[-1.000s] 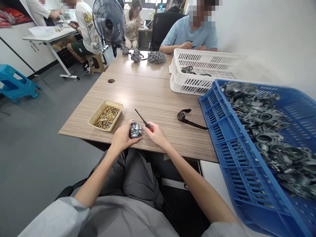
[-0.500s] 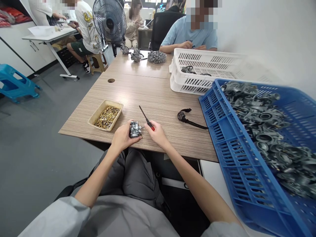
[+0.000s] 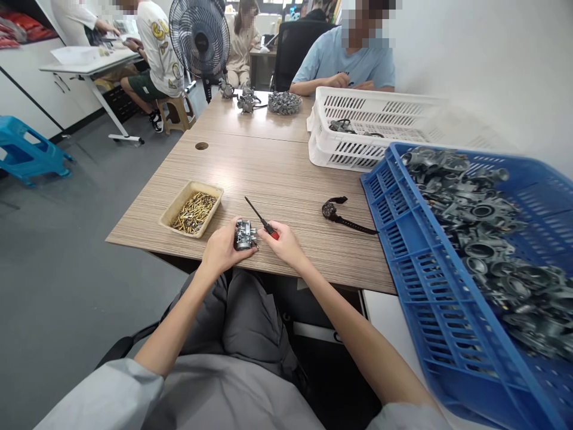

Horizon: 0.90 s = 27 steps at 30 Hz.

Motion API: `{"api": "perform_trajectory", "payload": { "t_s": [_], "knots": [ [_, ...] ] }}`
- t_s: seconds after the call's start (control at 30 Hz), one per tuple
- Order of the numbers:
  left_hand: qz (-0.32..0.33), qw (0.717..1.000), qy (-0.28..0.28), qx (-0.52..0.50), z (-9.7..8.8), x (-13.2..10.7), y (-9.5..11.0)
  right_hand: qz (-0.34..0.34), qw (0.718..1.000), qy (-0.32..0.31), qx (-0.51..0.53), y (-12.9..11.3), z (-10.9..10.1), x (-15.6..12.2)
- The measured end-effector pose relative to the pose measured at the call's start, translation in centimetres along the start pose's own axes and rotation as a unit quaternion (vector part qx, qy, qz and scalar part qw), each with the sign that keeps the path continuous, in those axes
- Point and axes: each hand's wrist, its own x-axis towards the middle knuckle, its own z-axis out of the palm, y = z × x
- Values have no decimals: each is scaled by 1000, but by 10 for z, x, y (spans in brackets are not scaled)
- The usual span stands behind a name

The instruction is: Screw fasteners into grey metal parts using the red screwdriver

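A small silver carburetor [image 3: 244, 234] is gripped in my left hand [image 3: 221, 248] just above the table's near edge, thumb below and fingers along its far side. My right hand [image 3: 283, 243], to the right of it, is closed round a screwdriver [image 3: 271, 231] with a red and black handle. The dark shaft points up and to the left, away from the carburetor. My right fingertips are close to the carburetor's right side; whether they touch it or pinch a small part there, I cannot make out. Left of my hands stands a cream tray [image 3: 166, 218] of small brass pieces.
A black wristwatch [image 3: 329, 210] lies right of my hands. Beyond it stand a blue crate [image 3: 416, 286] full of carburetors and a white crate [image 3: 344, 158]. More carburetors [image 3: 246, 100] and a bowl of metal parts [image 3: 285, 103] are at the far end, near a person and a fan [image 3: 200, 45].
My right hand has shifted slightly left, closer to the carburetor, and the screwdriver's tip has swung left and a little down. My left hand and the carburetor have hardly moved.
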Motion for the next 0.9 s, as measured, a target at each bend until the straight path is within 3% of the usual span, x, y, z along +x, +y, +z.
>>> {"api": "perform_trajectory", "payload": {
  "t_s": [0.9],
  "knots": [
    [1, 1000, -2, -9, -2, 0, 1, -31, 999, -5, 13, 9, 0, 2]
  ]
}}
